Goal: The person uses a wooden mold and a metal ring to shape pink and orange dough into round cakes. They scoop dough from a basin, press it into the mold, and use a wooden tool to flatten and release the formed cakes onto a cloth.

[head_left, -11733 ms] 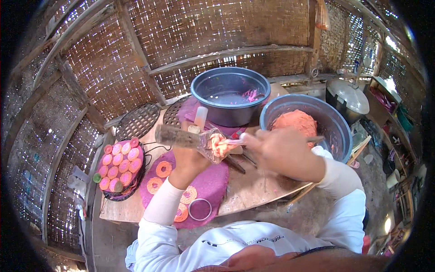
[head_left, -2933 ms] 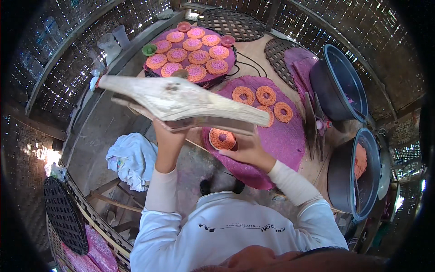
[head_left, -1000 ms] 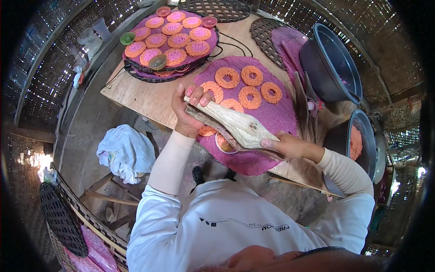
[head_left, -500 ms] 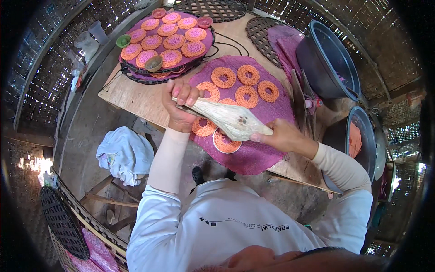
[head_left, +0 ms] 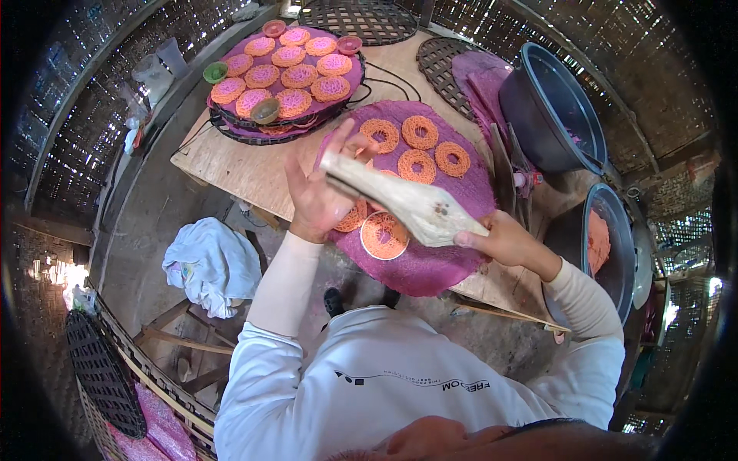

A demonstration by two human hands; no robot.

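Observation:
A pale, long wooden hand press [head_left: 430, 213] with a wide, dark-spotted middle slants above a round purple cloth [head_left: 442, 269]. My right hand [head_left: 511, 244] is closed around its right end. My left hand [head_left: 327, 188] is open beside the left end, fingers spread; I cannot tell whether its palm touches the press. Several rings of orange strands [head_left: 452, 159] lie on the cloth, some partly hidden by the press and my left hand. Near the cloth's front edge, a thin white hoop [head_left: 364, 244] surrounds an orange strand round [head_left: 384, 233].
At the back left, a purple-covered round tray [head_left: 357, 77] holds several orange-and-pink rounds and small bowls. A dark tub [head_left: 538, 115] stands at right; a second tub [head_left: 629, 253] holds orange dough [head_left: 598, 242]. Light-blue cloth [head_left: 211, 265] hangs left of the wooden table [head_left: 204, 150].
My left hand has let go of the left handle and spread its fingers. The press has moved slightly right and down with my right hand, its left end blurred.

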